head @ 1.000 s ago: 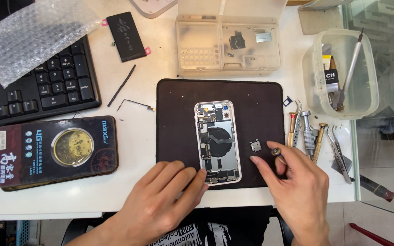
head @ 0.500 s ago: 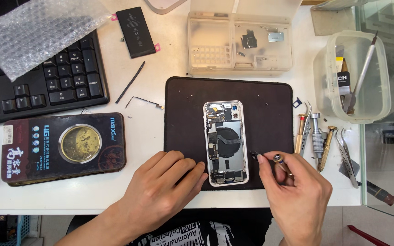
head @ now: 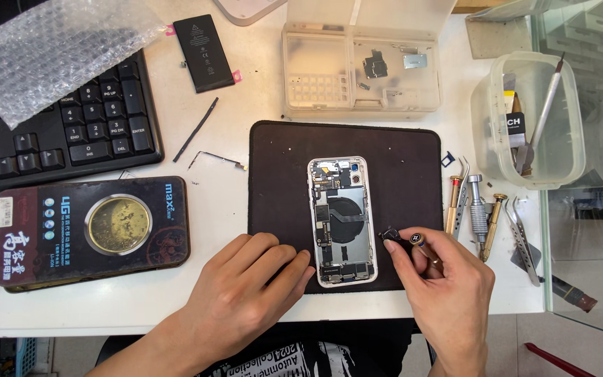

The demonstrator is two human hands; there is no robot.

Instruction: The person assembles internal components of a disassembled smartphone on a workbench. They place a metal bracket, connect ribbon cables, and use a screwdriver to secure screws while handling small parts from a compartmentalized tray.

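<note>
An opened phone (head: 341,220) is seen lying face down on a dark mat (head: 399,160), its long axis running from near to far, almost square to the table edge. The right hand (head: 448,293) is placed at the phone's right side, near its lower half. A small screwdriver (head: 417,241) is pinched between its fingertips, with the round cap turned up toward the camera and the tip directed left at a small dark part (head: 389,236) just beside the phone's right edge. Whether the tip is touching that part cannot be told. The fingers are clenched about the tool.

The left hand (head: 249,293) is laid flat on the mat's near left corner, fingers spread and released, nothing held. Its fingertips are touching or just beside the phone's near left corner; contact cannot be made out exactly.

So the phone is bracketed: the left hand to its left, the right hand to its right, the right hand being nearer to the small part.

To the right of the mat, more tools (head: 479,213) are laid side by side. Far of the mat a clear parts tray (head: 315,77) is set, and a battery (head: 204,52) lies to its left.
</note>
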